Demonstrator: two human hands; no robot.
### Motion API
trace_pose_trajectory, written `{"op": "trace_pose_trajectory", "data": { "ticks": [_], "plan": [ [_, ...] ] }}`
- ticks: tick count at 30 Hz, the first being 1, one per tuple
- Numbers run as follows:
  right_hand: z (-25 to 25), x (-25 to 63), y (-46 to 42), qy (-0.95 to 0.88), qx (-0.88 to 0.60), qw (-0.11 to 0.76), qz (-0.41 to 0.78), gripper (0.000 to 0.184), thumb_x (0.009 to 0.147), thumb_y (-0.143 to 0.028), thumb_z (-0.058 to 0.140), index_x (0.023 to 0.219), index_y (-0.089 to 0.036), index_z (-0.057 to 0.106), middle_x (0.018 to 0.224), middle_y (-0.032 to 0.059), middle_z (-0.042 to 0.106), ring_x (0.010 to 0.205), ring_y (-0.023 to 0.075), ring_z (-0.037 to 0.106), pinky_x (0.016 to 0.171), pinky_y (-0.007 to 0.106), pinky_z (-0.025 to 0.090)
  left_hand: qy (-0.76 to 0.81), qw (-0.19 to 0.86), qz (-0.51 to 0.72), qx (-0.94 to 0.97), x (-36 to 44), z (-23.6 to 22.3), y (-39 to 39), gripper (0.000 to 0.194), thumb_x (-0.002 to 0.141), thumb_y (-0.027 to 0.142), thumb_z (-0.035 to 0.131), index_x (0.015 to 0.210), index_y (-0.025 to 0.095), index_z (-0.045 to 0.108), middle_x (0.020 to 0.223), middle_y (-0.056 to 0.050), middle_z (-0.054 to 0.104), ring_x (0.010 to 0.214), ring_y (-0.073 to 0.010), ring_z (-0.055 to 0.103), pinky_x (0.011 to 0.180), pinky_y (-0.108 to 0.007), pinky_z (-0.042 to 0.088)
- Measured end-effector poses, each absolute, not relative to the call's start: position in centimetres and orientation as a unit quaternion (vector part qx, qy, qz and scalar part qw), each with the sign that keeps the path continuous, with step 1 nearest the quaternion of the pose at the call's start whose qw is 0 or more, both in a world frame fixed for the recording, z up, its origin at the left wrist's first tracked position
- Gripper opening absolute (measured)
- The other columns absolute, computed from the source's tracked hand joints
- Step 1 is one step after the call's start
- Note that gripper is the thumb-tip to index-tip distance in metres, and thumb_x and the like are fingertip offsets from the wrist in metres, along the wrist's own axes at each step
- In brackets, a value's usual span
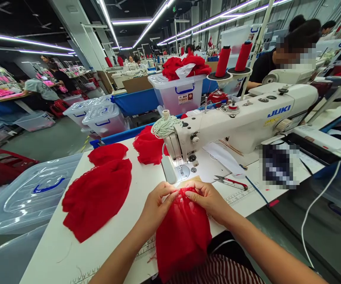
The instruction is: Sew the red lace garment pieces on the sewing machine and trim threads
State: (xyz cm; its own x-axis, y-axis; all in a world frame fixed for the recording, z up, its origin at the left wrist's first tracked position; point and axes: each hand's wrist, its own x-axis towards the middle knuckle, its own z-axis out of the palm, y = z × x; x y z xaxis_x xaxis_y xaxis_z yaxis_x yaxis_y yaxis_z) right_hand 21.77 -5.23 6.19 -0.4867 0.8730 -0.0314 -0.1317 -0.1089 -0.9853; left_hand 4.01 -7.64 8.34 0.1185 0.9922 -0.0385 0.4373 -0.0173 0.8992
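A piece of sheer red fabric [185, 232] hangs from both hands over the table's front edge toward my lap. My left hand [162, 197] pinches its gathered top edge between thumb and fingers. Close beside it, my right hand [207, 199] pinches the same edge. Both hands are just in front of the needle area of a white sewing machine [235, 114], whose lamp lights the needle plate [182, 171]. To the right of my right hand lie thread snips [231, 182] with red handles. More red fabric pieces [99, 197] lie flat on the left of the white table [120, 244].
Two red thread cones [223, 62] stand behind the machine. A clear plastic bin [176, 92] heaped with red fabric is beyond the table. Another lidded bin [34, 197] sits at the left. A white cable [315, 201] hangs at the right. A co-worker [289, 47] sits at the far right.
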Motion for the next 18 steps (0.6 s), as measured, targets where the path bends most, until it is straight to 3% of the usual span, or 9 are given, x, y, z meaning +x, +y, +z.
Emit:
{"op": "trace_pose_trajectory", "data": {
  "ticks": [5, 7, 10, 12, 15, 18],
  "plan": [
    [5.3, 21.3, -5.5, -0.42, -0.266, 0.392, 0.774, 0.033, 0.08, -0.05, 0.064, 0.084, -0.017, 0.063, 0.085, 0.0033, 0.063, 0.071, 0.0133, 0.056, 0.071, 0.027, 0.045, 0.596, 0.322, 0.39, 0.623, 4.3, 7.9, -8.2, 0.008, 0.079, 0.027, 0.058, 0.074, 0.022, 0.063, 0.071, 0.002, 0.061, 0.07, -0.0155, 0.053, 0.068, -0.027, 0.041],
    [5.3, 20.9, -5.7, -0.364, -0.259, 0.382, 0.81, 0.033, 0.08, -0.049, 0.063, 0.092, -0.019, 0.063, 0.08, 0.0021, 0.064, 0.066, 0.0121, 0.056, 0.067, 0.026, 0.045, 0.588, 0.303, 0.409, 0.629, 4.5, 7.9, -8.3, 0.008, 0.077, 0.025, 0.059, 0.072, 0.022, 0.064, 0.073, 0.001, 0.062, 0.069, -0.0146, 0.053, 0.067, -0.027, 0.041],
    [5.5, 20.4, -5.7, -0.374, -0.263, 0.368, 0.81, 0.031, 0.07, -0.038, 0.076, 0.092, -0.02, 0.063, 0.082, 0.0001, 0.064, 0.065, 0.0104, 0.055, 0.059, 0.022, 0.042, 0.571, 0.29, 0.428, 0.637, 4.7, 8.2, -8.4, 0.008, 0.076, 0.023, 0.061, 0.07, 0.022, 0.067, 0.073, 0.001, 0.061, 0.067, -0.0141, 0.052, 0.065, -0.026, 0.04],
    [5.6, 20.4, -5.7, -0.417, -0.272, 0.371, 0.784, 0.031, 0.064, -0.033, 0.081, 0.084, -0.018, 0.063, 0.082, -0.0007, 0.063, 0.064, 0.0097, 0.054, 0.057, 0.021, 0.041, 0.569, 0.321, 0.428, 0.624, 4.7, 8.4, -8.5, 0.008, 0.075, 0.021, 0.063, 0.069, 0.022, 0.068, 0.07, 0.0, 0.061, 0.068, -0.0146, 0.053, 0.066, -0.027, 0.04],
    [5.4, 20.6, -5.6, -0.441, -0.292, 0.378, 0.76, 0.028, 0.065, -0.036, 0.08, 0.072, -0.016, 0.06, 0.068, -0.0036, 0.059, 0.054, 0.0071, 0.048, 0.05, 0.019, 0.037, 0.55, 0.412, 0.426, 0.588, 4.4, 8.5, -8.5, 0.007, 0.076, 0.023, 0.065, 0.071, 0.02, 0.068, 0.072, 0.0, 0.06, 0.072, -0.0153, 0.053, 0.07, -0.027, 0.04],
    [5.1, 20.8, -5.7, -0.422, -0.28, 0.388, 0.77, 0.025, 0.067, -0.034, 0.079, 0.071, -0.017, 0.06, 0.059, -0.0061, 0.054, 0.047, 0.0058, 0.044, 0.046, 0.019, 0.033, 0.5, 0.506, 0.444, 0.545, 4.0, 8.3, -8.5, 0.013, 0.077, 0.028, 0.068, 0.07, 0.018, 0.067, 0.072, 0.0, 0.055, 0.071, -0.0131, 0.049, 0.067, -0.025, 0.038]
  ]
}}
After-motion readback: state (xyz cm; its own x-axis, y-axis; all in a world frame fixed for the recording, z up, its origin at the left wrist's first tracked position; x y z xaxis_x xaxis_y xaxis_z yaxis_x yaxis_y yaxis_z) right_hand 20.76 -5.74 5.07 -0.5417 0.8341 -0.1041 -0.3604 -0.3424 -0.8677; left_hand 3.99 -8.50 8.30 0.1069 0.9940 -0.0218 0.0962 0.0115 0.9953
